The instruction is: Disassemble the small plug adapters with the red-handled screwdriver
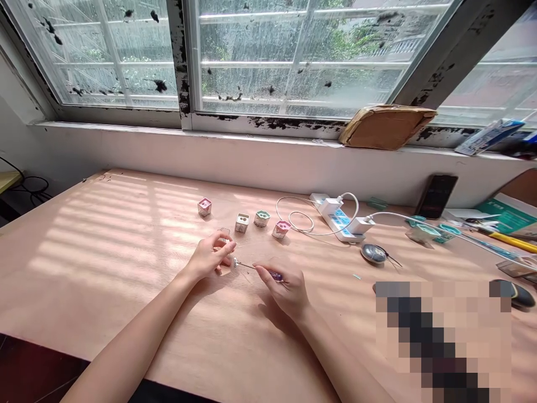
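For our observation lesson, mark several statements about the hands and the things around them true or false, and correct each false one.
1. The right hand holds a thin tool with a purple handle. True.

2. The left hand lies flat, palm down. False: the left hand is curled, beside a small pale piece at the tool's tip.

3. Four small boxes stand on the table beyond the hands. True.

4. The power strip has nothing plugged in. False: two white plugs sit in the power strip.

5. A brown package rests on the windowsill. True.
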Available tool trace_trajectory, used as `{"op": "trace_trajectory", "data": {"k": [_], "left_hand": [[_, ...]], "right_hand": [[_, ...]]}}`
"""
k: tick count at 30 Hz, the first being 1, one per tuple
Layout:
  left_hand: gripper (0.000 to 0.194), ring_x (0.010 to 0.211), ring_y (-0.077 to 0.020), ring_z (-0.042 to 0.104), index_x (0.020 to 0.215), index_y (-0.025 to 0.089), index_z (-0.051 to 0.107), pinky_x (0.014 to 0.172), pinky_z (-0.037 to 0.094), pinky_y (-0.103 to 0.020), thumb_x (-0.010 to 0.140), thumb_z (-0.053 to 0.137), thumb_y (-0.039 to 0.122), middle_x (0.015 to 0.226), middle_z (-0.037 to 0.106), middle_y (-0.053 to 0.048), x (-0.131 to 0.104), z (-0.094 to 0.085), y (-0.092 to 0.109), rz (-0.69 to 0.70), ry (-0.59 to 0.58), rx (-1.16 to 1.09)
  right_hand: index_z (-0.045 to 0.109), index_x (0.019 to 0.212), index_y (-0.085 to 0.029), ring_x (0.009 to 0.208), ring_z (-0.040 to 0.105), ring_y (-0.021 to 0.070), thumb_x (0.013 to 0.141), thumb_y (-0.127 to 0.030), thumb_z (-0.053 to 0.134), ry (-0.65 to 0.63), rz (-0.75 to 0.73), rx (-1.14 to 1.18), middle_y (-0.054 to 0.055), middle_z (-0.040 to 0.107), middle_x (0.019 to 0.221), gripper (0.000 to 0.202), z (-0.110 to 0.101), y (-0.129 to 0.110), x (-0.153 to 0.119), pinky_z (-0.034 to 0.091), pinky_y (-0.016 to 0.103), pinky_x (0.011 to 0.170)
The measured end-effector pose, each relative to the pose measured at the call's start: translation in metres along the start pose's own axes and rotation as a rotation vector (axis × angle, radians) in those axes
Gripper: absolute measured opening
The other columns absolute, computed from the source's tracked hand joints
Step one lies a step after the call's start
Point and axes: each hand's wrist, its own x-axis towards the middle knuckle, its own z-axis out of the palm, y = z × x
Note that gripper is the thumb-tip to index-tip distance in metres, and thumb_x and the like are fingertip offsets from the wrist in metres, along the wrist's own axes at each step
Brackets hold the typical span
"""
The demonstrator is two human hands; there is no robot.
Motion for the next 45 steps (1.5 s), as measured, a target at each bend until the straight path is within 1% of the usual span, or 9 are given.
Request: {"op": "trace_trajectory", "data": {"k": [3,8,11,17,24,29,33,39,45], "left_hand": [[0.054,0.066,-0.0222,0.076,0.106,0.019,0.06,0.037,0.049,-0.018,0.081,0.067,0.066,0.101,0.072,-0.012,0.0,0.0,-0.001,0.011,-0.005,-0.006],[0.056,0.071,-0.0239,0.077,0.109,0.018,0.06,0.038,0.05,-0.018,0.081,0.068,0.066,0.102,0.072,-0.013,-0.002,0.0,-0.001,0.031,-0.004,-0.016],[0.055,0.073,-0.0242,0.077,0.109,0.018,0.06,0.038,0.05,-0.018,0.081,0.068,0.065,0.102,0.072,-0.012,-0.002,0.0,-0.002,0.034,0.008,-0.022],[0.052,0.073,-0.0244,0.076,0.108,0.018,0.06,0.038,0.049,-0.018,0.083,0.068,0.063,0.099,0.071,-0.012,-0.002,0.001,-0.001,0.041,0.015,-0.025],[0.053,0.072,-0.0231,0.076,0.108,0.018,0.06,0.039,0.049,-0.018,0.082,0.068,0.064,0.099,0.072,-0.012,0.0,0.003,0.0,0.025,0.021,-0.037],[0.053,0.065,-0.0193,0.074,0.105,0.017,0.06,0.039,0.047,-0.017,0.081,0.068,0.064,0.097,0.072,-0.012,0.001,0.004,0.0,0.025,0.016,-0.069],[0.054,0.063,-0.0185,0.073,0.105,0.017,0.06,0.039,0.047,-0.017,0.08,0.069,0.064,0.095,0.073,-0.011,0.001,0.005,0.0,0.033,0.024,-0.09],[0.053,0.069,-0.0222,0.076,0.106,0.017,0.059,0.041,0.05,-0.019,0.081,0.07,0.063,0.094,0.072,-0.01,0.0,0.003,-0.001,0.057,0.011,-0.104],[0.052,0.073,-0.0239,0.077,0.104,0.017,0.058,0.041,0.052,-0.019,0.081,0.07,0.063,0.092,0.072,-0.009,-0.001,0.003,-0.002,0.071,-0.068,-0.103]], "right_hand": [[0.077,0.087,-0.02,0.06,0.064,0.015,0.098,-0.031,0.06,-0.055,-0.005,0.015,0.004,0.073,0.073,0.023,0.002,0.001,0.0,0.048,0.025,0.056],[0.076,0.087,-0.02,0.06,0.064,0.015,0.099,-0.033,0.059,-0.103,0.0,0.004,0.004,0.072,0.073,0.025,0.002,0.001,0.001,0.047,0.026,0.056],[0.076,0.086,-0.02,0.059,0.063,0.015,0.1,-0.037,0.057,-0.098,-0.002,0.0,0.004,0.071,0.072,0.029,0.002,0.0,0.002,0.048,0.026,0.056],[0.075,0.083,-0.02,0.057,0.06,0.0139,0.101,-0.037,0.055,-0.122,-0.004,-0.023,0.003,0.068,0.068,0.032,0.002,-0.003,0.003,0.046,0.025,0.055],[0.075,0.087,-0.02,0.057,0.06,0.0133,0.101,-0.034,0.055,-0.072,-0.046,0.007,0.003,0.068,0.07,0.028,-0.002,-0.005,0.003,0.047,0.024,0.054],[0.074,0.088,-0.02,0.061,0.062,0.0146,0.1,-0.029,0.056,-0.159,-0.039,0.035,0.004,0.069,0.073,0.023,-0.001,-0.008,0.003,0.048,0.025,0.055],[0.073,0.085,-0.02,0.059,0.061,0.0136,0.099,-0.026,0.056,-0.212,-0.058,0.062,0.004,0.068,0.072,0.023,0.001,-0.009,0.002,0.047,0.024,0.054],[0.07,0.079,-0.019,0.056,0.058,0.0133,0.1,-0.03,0.053,-0.196,-0.058,0.035,0.003,0.064,0.066,0.03,0.002,-0.008,0.001,0.043,0.025,0.052],[0.066,0.072,-0.019,0.053,0.052,0.0129,0.1,-0.029,0.052,-0.161,-0.048,0.025,0.001,0.058,0.061,0.033,0.001,-0.006,0.001,0.04,0.026,0.051]]}}
